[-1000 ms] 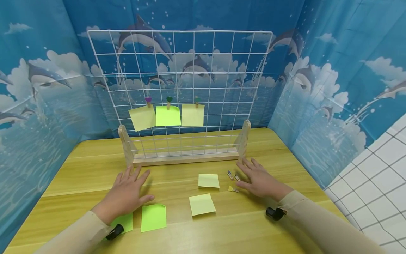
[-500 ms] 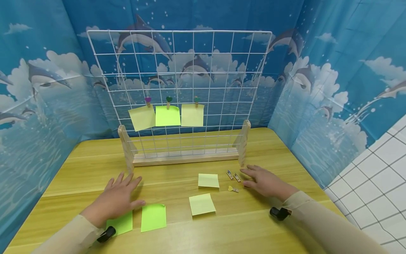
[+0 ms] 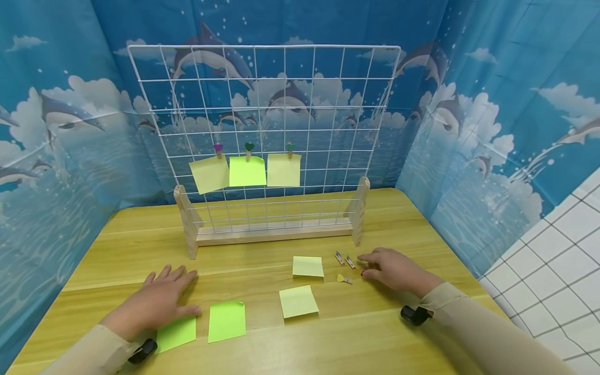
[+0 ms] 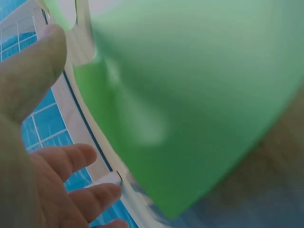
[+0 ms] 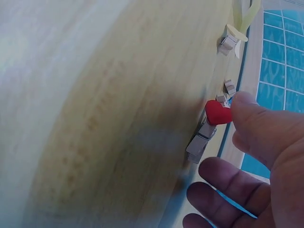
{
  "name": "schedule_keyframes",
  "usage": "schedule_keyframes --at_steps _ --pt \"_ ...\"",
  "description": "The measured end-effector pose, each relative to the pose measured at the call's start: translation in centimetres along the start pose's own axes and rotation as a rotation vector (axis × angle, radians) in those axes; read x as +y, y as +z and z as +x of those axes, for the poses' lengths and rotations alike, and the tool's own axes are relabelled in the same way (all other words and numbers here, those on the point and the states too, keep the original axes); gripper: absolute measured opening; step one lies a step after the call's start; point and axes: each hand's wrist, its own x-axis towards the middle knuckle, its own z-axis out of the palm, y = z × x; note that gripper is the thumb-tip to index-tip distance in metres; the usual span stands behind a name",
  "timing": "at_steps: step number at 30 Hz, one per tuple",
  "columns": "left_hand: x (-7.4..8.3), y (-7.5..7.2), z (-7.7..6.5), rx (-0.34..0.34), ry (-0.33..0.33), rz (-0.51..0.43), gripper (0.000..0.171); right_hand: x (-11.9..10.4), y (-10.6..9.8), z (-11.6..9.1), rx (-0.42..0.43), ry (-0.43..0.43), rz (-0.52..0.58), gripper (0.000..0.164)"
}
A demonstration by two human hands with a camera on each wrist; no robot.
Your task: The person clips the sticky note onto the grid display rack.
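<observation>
My left hand [image 3: 152, 302], fingers spread, hovers palm down over the left bright green sticky note [image 3: 177, 333]; that note fills much of the left wrist view. Just right of it lies a second green note [image 3: 227, 321]. On the table's right side, my right hand [image 3: 398, 270] is low, thumb and fingers apart. In the right wrist view, its thumb tip is right at the red heart of a small wooden clothespin [image 5: 202, 137]. The hand mostly hides this clip from the head view. Nearby lie a yellow-heart clothespin [image 3: 344, 279] and two small clothespins [image 3: 345, 259].
A white wire grid [image 3: 323, 130] on a wooden stand [image 3: 276, 234] rises at the back. Clothespins fix three notes on it, the middle one bright green [image 3: 247, 172]. Two pale yellow notes [image 3: 308, 266] lie mid-table. Dolphin-print curtains [image 3: 469, 104] enclose the table.
My left hand has drawn back towards me and left, uncovering more of the green note. My right hand has shifted right, away from the small clothespins, and a bit of red shows at its thumb.
</observation>
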Motion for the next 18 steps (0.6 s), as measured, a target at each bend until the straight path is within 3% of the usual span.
schedule_keyframes --at_steps 10,18 --pt "-1.3 -0.2 -0.6 -0.05 0.001 -0.005 0.101 0.1 0.2 0.2 -0.019 0.018 0.007 0.037" --pt "-2.1 -0.2 -1.0 -0.05 0.003 -0.009 0.099 0.3 0.5 0.3 -0.034 0.02 -0.001 0.033"
